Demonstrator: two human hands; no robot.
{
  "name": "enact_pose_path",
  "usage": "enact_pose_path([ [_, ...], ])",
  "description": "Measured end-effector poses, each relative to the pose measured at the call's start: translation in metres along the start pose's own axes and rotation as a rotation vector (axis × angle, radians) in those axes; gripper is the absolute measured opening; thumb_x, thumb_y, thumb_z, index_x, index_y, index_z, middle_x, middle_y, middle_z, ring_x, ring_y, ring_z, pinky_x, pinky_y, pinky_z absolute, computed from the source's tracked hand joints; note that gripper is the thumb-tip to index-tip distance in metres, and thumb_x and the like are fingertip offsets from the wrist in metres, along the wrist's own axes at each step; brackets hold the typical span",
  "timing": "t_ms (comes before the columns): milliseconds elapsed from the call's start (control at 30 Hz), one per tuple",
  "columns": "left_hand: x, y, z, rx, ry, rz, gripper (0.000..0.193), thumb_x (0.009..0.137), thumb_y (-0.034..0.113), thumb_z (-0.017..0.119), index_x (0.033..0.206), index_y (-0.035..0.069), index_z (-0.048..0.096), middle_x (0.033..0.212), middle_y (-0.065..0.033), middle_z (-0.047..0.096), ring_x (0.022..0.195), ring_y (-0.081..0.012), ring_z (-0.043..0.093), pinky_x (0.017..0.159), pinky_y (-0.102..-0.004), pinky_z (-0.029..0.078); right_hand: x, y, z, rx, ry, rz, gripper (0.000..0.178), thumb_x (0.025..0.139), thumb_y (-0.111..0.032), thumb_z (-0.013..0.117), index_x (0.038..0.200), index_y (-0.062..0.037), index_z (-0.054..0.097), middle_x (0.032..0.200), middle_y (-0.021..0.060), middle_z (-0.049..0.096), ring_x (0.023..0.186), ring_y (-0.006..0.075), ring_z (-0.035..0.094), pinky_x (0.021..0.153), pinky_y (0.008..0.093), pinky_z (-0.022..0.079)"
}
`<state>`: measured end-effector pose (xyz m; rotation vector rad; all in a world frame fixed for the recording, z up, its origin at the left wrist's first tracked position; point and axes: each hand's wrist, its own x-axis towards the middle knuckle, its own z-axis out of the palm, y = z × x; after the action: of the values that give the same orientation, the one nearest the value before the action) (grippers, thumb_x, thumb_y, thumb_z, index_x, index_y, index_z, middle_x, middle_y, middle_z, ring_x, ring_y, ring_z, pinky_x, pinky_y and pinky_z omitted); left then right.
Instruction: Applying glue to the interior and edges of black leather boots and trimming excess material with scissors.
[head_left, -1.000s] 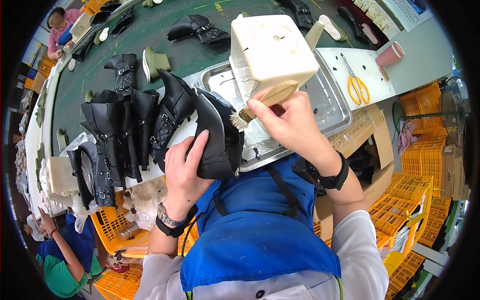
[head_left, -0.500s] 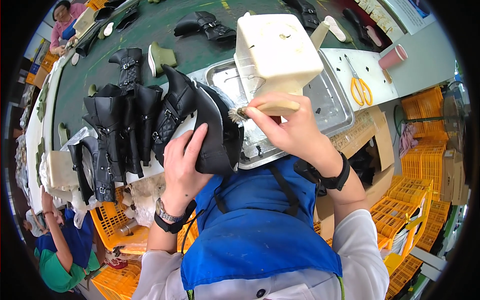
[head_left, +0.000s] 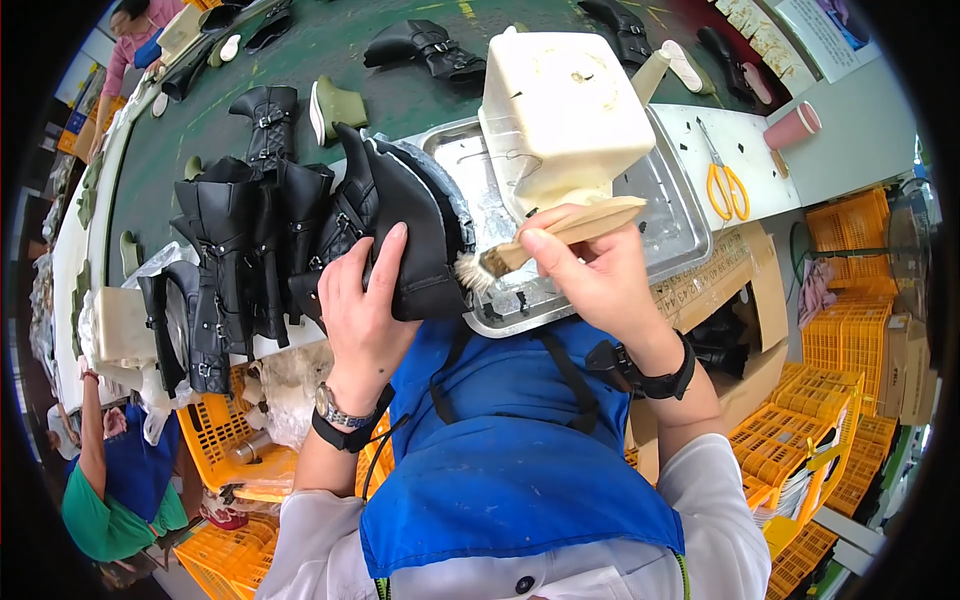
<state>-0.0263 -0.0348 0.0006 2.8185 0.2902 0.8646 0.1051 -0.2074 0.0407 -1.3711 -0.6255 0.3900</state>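
My left hand [head_left: 365, 300] grips a black boot [head_left: 412, 235] by its shaft, fingers lying on the outside and the thumb hidden. A greyish lining shows along the boot's far opening. In my right hand [head_left: 595, 275] is a wooden-handled brush [head_left: 575, 228], pinched between thumb and fingers. Its pale bristles are close to the boot's right edge; whether they touch it I cannot tell. Beyond the brush, a cream plastic container [head_left: 570, 110] with a spout rests on a metal tray [head_left: 690, 215] bearing whitish smears and black scraps.
Several black boots [head_left: 225, 240] stand bunched left of my left hand. Orange-handled scissors [head_left: 725, 185] and a pink cup [head_left: 792, 126] are right of the tray. Orange crates [head_left: 790, 420] and a cardboard box [head_left: 735, 275] sit below. Two people work at the left beside the green table [head_left: 160, 165].
The brush has turned and come down from inside the boot's opening toward its lower right edge. My left hand and the boot have shifted slightly.
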Motion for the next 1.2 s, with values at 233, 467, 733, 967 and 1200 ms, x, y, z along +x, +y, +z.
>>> enact_pose_path([
  [233, -0.002, 0.001, -0.001, -0.030, -0.006, 0.040, 0.076, 0.052, 0.009, 0.076, 0.123, 0.008, 0.049, 0.110, -0.0151, 0.053, 0.098, -0.0316, 0.051, 0.087, -0.0400, 0.037, 0.004, 0.018, -0.002, -0.314, 0.004, -0.210, 0.007, 0.079, -0.006, 0.064, 0.083, -0.0001, 0.064, 0.064, 0.0017, 0.059, 0.049, 0.0028, 0.047, 0.043, 0.0194, 0.035],
  [467, -0.003, 0.004, -0.001, -0.097, -0.023, 0.059, 0.076, 0.053, 0.010, 0.077, 0.123, 0.006, 0.049, 0.109, -0.0151, 0.053, 0.096, -0.0313, 0.052, 0.086, -0.0397, 0.038, 0.015, 0.019, -0.001, -0.481, 0.054, -0.493, 0.004, 0.077, -0.004, 0.065, 0.080, -0.0010, 0.064, 0.065, 0.0029, 0.060, 0.049, 0.0053, 0.049, 0.044, 0.0218, 0.037],
  [733, 0.002, -0.006, 0.001, 0.002, 0.026, 0.001, 0.076, 0.052, 0.006, 0.075, 0.124, 0.008, 0.049, 0.109, -0.0136, 0.054, 0.097, -0.0305, 0.052, 0.086, -0.0379, 0.038, -0.008, 0.011, 0.002, -0.323, -0.097, -0.193, 0.006, 0.079, -0.006, 0.064, 0.079, 0.0001, 0.064, 0.065, 0.0033, 0.061, 0.052, 0.0063, 0.052, 0.046, 0.0204, 0.039],
  [967, 0.000, -0.010, 0.001, -0.015, 0.042, -0.044, 0.081, 0.050, 0.008, 0.078, 0.125, 0.008, 0.047, 0.111, -0.0139, 0.053, 0.100, -0.0311, 0.051, 0.087, -0.0385, 0.039, 0.011, 0.049, -0.010, -0.412, -0.046, 0.140, 0.022, 0.085, -0.018, 0.058, 0.090, 0.0022, 0.063, 0.061, 0.0133, 0.060, 0.050, 0.0196, 0.057, 0.050, 0.0294, 0.044],
  [1200, 0.000, -0.009, -0.002, -0.145, 0.042, -0.062, 0.090, 0.049, 0.011, 0.078, 0.130, 0.010, 0.041, 0.111, -0.0171, 0.050, 0.099, -0.0331, 0.050, 0.087, -0.0404, 0.037, 0.011, 0.066, -0.007, -0.806, -0.185, -0.095, 0.018, 0.082, -0.013, 0.057, 0.092, 0.0005, 0.063, 0.069, 0.0226, 0.059, 0.068, 0.0388, 0.059, 0.063, 0.0408, 0.047],
])
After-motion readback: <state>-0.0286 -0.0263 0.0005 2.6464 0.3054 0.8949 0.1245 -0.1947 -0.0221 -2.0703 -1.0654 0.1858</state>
